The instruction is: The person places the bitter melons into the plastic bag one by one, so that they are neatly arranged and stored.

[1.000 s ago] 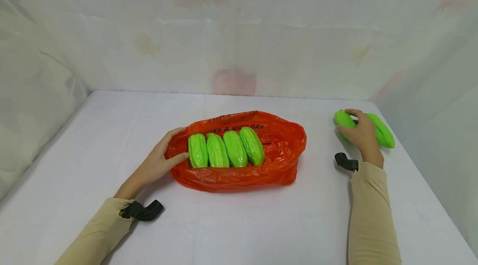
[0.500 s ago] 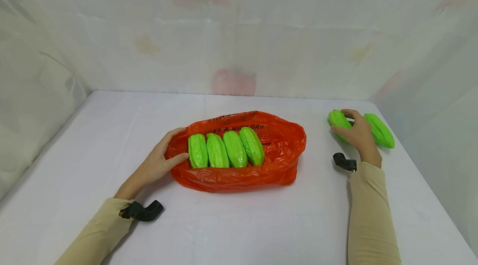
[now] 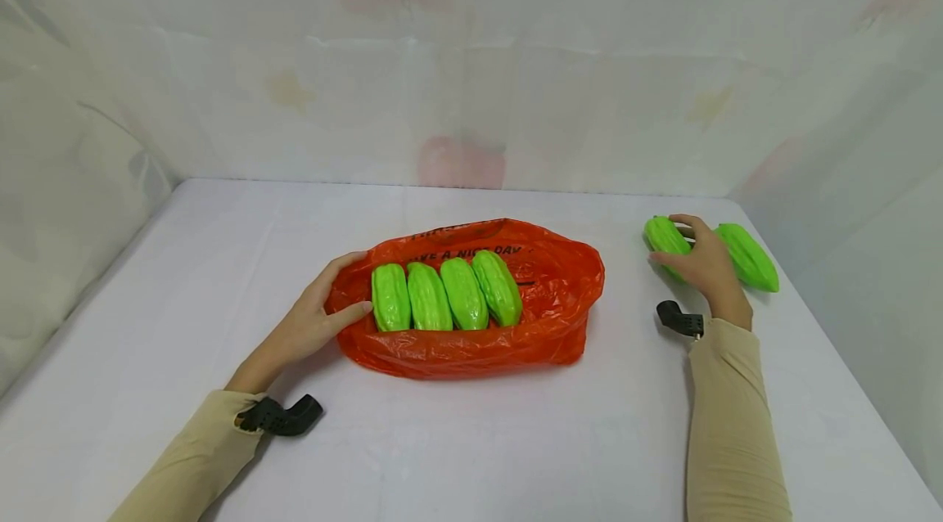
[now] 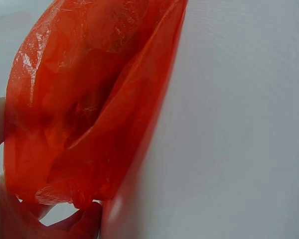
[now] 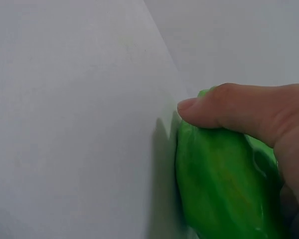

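My left hand [image 3: 313, 319] grips the left end of a red plastic bag [image 3: 471, 354], its thumb at the opening by the leftmost melon. In the left wrist view, fingertips [image 4: 89, 219] curl beneath the bag's crumpled end. Inside the bag several green ridged bitter melons [image 3: 429, 297] lie side by side. At the far right, my right hand [image 3: 706, 262] holds another bitter melon [image 3: 663, 234] between thumb and fingers. The right wrist view shows the thumb lying across this melon [image 5: 219, 174]; the other fingers are mostly hidden.
One more bitter melon [image 3: 753, 260] lies just right of my right hand, near the table's right edge. A white-covered table [image 3: 471, 448] bears everything. Pale patterned cloth [image 3: 471, 80] hangs behind it and at both sides. Black wrist cameras [image 3: 283, 416] sit at the sleeve cuffs.
My right hand has shifted slightly left with its bitter melon, widening the gap to the melon on the right. The left hand and bag stay as they were.
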A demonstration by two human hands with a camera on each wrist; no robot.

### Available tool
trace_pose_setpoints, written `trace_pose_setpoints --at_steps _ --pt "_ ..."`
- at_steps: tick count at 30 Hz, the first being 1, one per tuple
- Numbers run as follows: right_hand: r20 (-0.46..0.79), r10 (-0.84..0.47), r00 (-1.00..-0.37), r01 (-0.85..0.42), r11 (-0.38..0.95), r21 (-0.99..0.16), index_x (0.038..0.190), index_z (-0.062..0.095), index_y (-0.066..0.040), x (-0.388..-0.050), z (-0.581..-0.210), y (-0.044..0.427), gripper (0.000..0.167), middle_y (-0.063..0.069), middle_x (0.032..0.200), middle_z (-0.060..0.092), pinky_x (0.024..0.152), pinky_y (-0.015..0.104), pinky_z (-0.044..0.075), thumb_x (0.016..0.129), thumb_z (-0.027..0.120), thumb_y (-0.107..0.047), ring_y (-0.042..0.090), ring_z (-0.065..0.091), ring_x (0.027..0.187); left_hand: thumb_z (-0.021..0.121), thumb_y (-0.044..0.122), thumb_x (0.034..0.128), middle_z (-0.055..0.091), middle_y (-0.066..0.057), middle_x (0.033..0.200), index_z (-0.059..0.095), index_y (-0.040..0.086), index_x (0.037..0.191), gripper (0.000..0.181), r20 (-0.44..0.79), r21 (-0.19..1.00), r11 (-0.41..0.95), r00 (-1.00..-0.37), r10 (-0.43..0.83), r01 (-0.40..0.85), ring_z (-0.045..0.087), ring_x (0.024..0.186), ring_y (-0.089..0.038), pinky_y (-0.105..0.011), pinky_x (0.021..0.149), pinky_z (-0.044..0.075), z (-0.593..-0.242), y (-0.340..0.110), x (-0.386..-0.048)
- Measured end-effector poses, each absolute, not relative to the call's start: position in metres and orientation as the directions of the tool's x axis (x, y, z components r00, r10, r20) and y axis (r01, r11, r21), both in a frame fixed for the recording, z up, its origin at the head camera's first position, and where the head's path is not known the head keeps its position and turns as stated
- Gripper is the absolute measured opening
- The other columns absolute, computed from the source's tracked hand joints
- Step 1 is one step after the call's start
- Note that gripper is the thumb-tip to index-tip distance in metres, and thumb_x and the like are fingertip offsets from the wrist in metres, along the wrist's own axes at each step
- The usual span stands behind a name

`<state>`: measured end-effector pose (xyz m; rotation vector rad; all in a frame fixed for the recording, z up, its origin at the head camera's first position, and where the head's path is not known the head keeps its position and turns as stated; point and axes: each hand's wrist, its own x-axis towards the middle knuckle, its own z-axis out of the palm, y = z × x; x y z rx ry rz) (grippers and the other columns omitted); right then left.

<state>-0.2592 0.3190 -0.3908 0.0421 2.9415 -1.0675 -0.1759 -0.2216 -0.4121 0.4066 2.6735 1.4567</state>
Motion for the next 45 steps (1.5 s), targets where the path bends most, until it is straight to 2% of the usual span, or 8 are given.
trace_pose_setpoints --at_steps 4,11,33,45 --pt "-0.013 0.011 -1.000 0.017 0.767 -0.642 0.153 0.030 -0.004 -0.260 -0.389 0.316 0.080 0.033 0.151 0.037 0.108 0.066 0.032 0.088 0.073 -0.022 0.051 0.035 0.138 0.064 0.020 0.0954 0.041 -0.012 0.152 0.030 0.021 0.153 0.067 0.067 0.833 0.517 -0.963 0.262 0.198 0.040 0.136 -0.032 -0.060 0.106 0.038 -0.412 -0.221 -0.176" --pt "0.010 0.000 -1.000 -0.007 0.765 -0.644 0.153 0.030 -0.005 -0.261 -0.385 0.311 0.080 0.033 0.151 0.037 0.107 0.066 0.034 0.088 0.073 -0.023 0.052 0.037 0.137 0.065 0.019 0.0950 0.042 -0.013 0.152 0.031 0.019 0.153 0.067 0.083 0.838 0.504 -0.962 0.259 0.208 0.037 0.139 -0.032 -0.061 0.110 0.031 -0.412 -0.221 -0.176" --pt "0.042 -0.027 -0.999 -0.048 0.761 -0.647 0.153 0.029 -0.005 -0.263 -0.368 0.292 0.078 0.031 0.151 0.038 0.103 0.064 0.040 0.090 0.072 -0.021 0.051 0.041 0.135 0.065 0.019 0.0952 0.041 -0.013 0.152 0.030 0.019 0.153 0.067 0.072 0.839 0.506 -0.964 0.258 0.198 0.038 0.138 -0.033 -0.061 0.109 0.033 -0.411 -0.220 -0.176" --pt "0.050 -0.020 -0.999 -0.049 0.739 -0.672 0.155 0.026 -0.008 -0.258 -0.352 0.280 0.082 0.029 0.153 0.038 0.100 0.062 0.044 0.090 0.071 -0.030 0.048 0.042 0.135 0.064 0.020 0.0957 0.040 -0.013 0.153 0.030 0.020 0.153 0.067 0.057 0.842 0.506 -0.964 0.258 0.186 0.037 0.139 -0.034 -0.062 0.109 0.033 -0.410 -0.220 -0.175"
